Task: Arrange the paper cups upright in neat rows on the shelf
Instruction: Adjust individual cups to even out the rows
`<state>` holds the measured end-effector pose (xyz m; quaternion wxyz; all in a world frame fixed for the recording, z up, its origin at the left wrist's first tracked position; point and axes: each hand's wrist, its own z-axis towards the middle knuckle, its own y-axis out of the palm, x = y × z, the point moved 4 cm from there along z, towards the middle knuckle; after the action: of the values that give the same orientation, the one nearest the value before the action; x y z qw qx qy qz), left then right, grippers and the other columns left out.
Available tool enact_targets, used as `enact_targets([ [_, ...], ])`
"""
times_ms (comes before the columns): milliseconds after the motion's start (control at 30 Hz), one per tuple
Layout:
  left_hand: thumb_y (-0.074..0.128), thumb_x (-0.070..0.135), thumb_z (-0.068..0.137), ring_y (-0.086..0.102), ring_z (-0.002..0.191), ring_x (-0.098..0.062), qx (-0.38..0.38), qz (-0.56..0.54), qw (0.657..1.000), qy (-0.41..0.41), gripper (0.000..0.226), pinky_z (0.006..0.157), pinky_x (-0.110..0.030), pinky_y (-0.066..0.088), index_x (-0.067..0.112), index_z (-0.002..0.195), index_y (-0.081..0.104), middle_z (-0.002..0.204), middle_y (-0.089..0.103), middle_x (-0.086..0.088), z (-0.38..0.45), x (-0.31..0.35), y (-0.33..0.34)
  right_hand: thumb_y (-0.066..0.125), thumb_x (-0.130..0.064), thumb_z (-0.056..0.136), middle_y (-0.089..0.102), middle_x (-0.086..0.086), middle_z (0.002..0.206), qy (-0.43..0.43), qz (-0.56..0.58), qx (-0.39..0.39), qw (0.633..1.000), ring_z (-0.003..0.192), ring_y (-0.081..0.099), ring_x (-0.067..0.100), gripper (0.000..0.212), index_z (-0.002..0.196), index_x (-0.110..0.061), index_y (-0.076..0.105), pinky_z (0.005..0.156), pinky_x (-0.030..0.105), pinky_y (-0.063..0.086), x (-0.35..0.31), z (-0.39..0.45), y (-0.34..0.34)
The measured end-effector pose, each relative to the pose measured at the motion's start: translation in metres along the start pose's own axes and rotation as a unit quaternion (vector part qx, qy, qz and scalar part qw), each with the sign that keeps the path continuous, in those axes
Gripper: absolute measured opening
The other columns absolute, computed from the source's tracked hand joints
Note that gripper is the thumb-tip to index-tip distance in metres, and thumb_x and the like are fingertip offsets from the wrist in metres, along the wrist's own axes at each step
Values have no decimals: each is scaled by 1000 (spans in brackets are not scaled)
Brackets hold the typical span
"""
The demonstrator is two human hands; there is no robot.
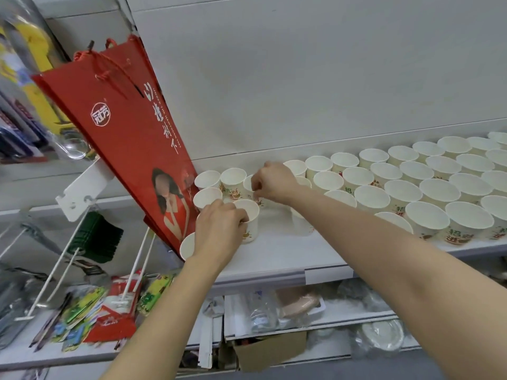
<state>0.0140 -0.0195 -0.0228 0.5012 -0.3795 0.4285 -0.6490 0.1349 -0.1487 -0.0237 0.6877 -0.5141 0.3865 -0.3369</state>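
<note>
White shop shelving fills the frame, and the long shelf (pixel 274 259) across the middle carries the paper cups (pixel 411 187), all upright. On the right of the frame they already stand in several tidy rows running to the edge, so most of the job looks done. What is left, by my judgement, is the loose cluster at centre left beside the red paper bag (pixel 123 133), where cups sit unevenly with a bare gap in front. The left hand (pixel 219 229) curls round the rim of one cup (pixel 248 223) near the front of the shelf. The right hand (pixel 271 182) is further back, fingers pinched at another cup's (pixel 248 183) rim, though its grip is partly hidden. Cups behind both hands and under the right forearm are covered, and the rows are cut off at the right edge
</note>
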Motion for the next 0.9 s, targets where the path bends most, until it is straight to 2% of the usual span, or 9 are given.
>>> enact_targets([
  [100, 68, 22, 81, 52, 82, -23, 0, -21, 1000, 5, 8, 66, -32, 37, 25, 84, 76, 78, 66, 4, -1, -4, 7, 68, -21, 72, 69, 1, 77, 14, -16, 4, 1000, 87, 55, 23, 7, 77, -24, 71, 76, 34, 44, 7, 1, 0],
  [267, 69, 22, 81, 53, 81, -23, 2, -48, 999, 25, 7, 68, -33, 42, 25, 83, 75, 78, 66, 5, 5, -1, 12, 66, -17, 76, 70, 0, 85, 26, -43, 27, 998, 94, 53, 23, 12, 83, -23, 73, 79, 30, 30, 27, 7, -11],
  [433, 70, 23, 83, 56, 90, -25, -9, -76, 996, 50, 9, 73, -34, 41, 24, 89, 76, 86, 69, 3, 11, 5, 18, 59, -8, 80, 70, 4, 95, 28, -55, 25, 998, 98, 54, 26, 23, 92, -21, 73, 81, 32, 33, 32, 9, -5],
  [533, 73, 22, 82, 56, 101, -23, -31, -115, 991, 65, 21, 78, -33, 40, 23, 104, 74, 102, 69, 4, 15, 6, 20, 61, -7, 81, 69, 1, 103, 28, -23, 55, 998, 101, 55, 23, 26, 101, -19, 71, 83, 31, 36, 31, 3, -9],
  [633, 77, 21, 80, 58, 100, -21, -17, -133, 989, 66, 25, 80, -31, 41, 22, 105, 73, 104, 68, 5, 18, -2, 17, 64, -10, 81, 70, -3, 93, 23, 71, 93, 993, 92, 55, 18, 19, 94, -19, 73, 75, 30, 41, 27, -15, -22],
  [667, 76, 21, 80, 58, 99, -21, -11, -131, 989, 61, 22, 79, -31, 40, 23, 102, 74, 102, 68, 6, 20, -5, 16, 67, -11, 80, 69, -6, 88, 14, 117, 90, 989, 88, 55, 15, 16, 91, -21, 75, 73, 29, 43, 24, -24, -26],
  [733, 72, 24, 84, 57, 98, -19, -14, -121, 991, 52, 14, 75, -29, 37, 25, 97, 75, 97, 68, 7, 26, -7, 16, 72, -13, 77, 66, -14, 82, -17, 177, 47, 983, 79, 54, 5, 15, 87, -23, 76, 69, 20, 42, 14, -44, -32],
  [800, 69, 28, 87, 56, 98, -17, -27, -118, 992, 47, 11, 72, -28, 35, 28, 96, 75, 93, 67, 8, 33, -4, 17, 77, -17, 74, 62, -16, 84, -38, 165, -14, 985, 78, 52, 2, 17, 89, -25, 75, 68, 14, 39, 4, -62, -30],
  [900, 69, 27, 87, 57, 97, -14, -40, -145, 988, 41, 10, 70, -30, 40, 29, 95, 75, 92, 66, 8, 42, 4, 18, 78, -24, 73, 62, -11, 88, -47, 95, -12, 994, 85, 50, 8, 17, 89, -27, 74, 70, 23, 37, 0, -72, -22],
])
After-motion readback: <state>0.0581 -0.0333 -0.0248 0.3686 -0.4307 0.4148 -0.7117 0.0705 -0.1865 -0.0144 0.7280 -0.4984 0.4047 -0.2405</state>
